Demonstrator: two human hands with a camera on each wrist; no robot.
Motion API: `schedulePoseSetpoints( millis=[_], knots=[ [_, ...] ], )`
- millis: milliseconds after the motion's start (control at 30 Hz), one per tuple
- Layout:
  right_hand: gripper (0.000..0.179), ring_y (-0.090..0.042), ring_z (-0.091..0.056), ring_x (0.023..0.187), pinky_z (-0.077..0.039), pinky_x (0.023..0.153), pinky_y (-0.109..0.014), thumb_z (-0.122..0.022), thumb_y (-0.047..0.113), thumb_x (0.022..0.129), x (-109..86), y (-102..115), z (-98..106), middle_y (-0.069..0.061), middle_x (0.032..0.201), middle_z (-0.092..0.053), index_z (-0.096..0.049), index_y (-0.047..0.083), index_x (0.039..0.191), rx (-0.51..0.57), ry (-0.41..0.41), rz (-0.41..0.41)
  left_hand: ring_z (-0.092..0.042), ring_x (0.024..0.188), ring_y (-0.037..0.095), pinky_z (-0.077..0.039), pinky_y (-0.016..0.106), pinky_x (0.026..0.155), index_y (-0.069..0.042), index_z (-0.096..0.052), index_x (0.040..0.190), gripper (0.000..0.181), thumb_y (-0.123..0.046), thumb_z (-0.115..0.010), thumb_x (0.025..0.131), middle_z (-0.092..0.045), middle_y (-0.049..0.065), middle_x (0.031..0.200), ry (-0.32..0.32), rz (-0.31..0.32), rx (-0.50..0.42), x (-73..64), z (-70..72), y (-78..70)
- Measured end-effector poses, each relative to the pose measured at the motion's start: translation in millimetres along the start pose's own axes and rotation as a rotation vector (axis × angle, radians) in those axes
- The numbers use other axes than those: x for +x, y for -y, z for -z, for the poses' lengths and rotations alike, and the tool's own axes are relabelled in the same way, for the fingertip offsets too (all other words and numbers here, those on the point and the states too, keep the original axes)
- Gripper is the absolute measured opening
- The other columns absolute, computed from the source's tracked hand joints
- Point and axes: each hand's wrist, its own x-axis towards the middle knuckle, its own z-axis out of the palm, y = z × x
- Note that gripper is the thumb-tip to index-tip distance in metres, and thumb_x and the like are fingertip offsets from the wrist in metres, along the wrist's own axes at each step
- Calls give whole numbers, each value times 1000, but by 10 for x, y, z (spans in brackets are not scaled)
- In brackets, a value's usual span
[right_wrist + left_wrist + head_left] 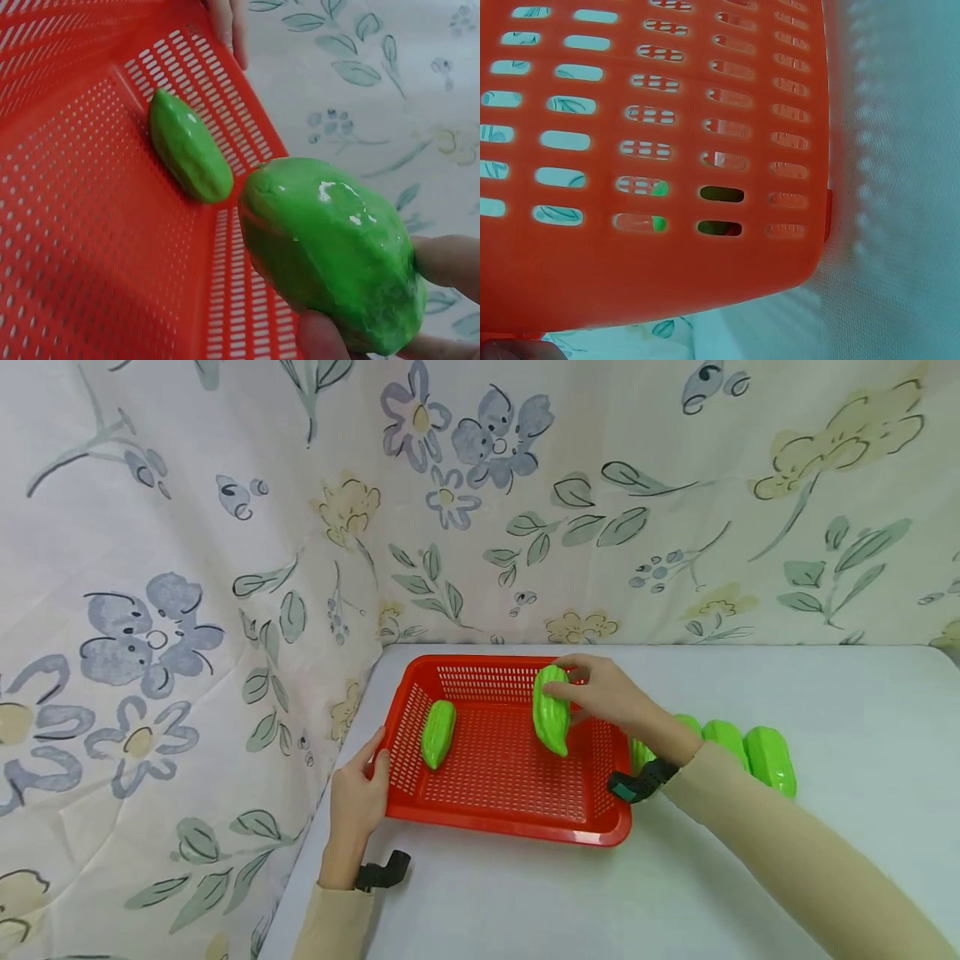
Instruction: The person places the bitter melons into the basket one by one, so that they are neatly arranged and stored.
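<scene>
My right hand pinches a glossy green ridged fruit with a pointed tip, held up over the right part of a red plastic basket. In the right wrist view the thumb and fingers hold one end of this fruit. A similar green fruit lies inside the basket along its left wall, also visible as a second fruit in the right wrist view. With thumb and fingers about the rim, my left hand grips the basket's left side. The slotted basket wall fills most of the left wrist view.
Several more green fruits sit in a row on the white table, right of the basket and partly hidden by my right forearm. A flower-patterned cloth hangs behind the table and along its left side.
</scene>
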Motion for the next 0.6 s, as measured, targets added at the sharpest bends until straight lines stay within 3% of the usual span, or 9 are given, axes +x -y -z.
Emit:
schedulePoseSetpoints(
  millis=[167,433,600],
  knots=[
    [61,-26,-71,88,-63,81,-47,-74,35,97,130,112,-199,-19,124,-60,-52,7,146,49,31,-12,-55,51,18,-46,26,47,-22,-57,151,45,-26,-54,107,-64,9,63,14,18,2,-8,6,-8],
    [59,-24,-70,89,-62,85,-50,-74,32,97,324,231,-557,-16,122,-64,-54,8,146,94,62,-18,-58,55,20,-48,26,50,-21,-57,151,45,-27,-54,107,-69,12,71,18,14,-3,-9,2,-7],
    [62,-22,-71,85,-63,79,-48,-75,30,96,432,297,-770,-17,122,-65,-52,5,149,144,64,-15,-56,55,20,-46,27,48,-20,-58,151,45,-26,-53,107,-66,11,67,10,5,10,-12,5,-7]
  ],
)
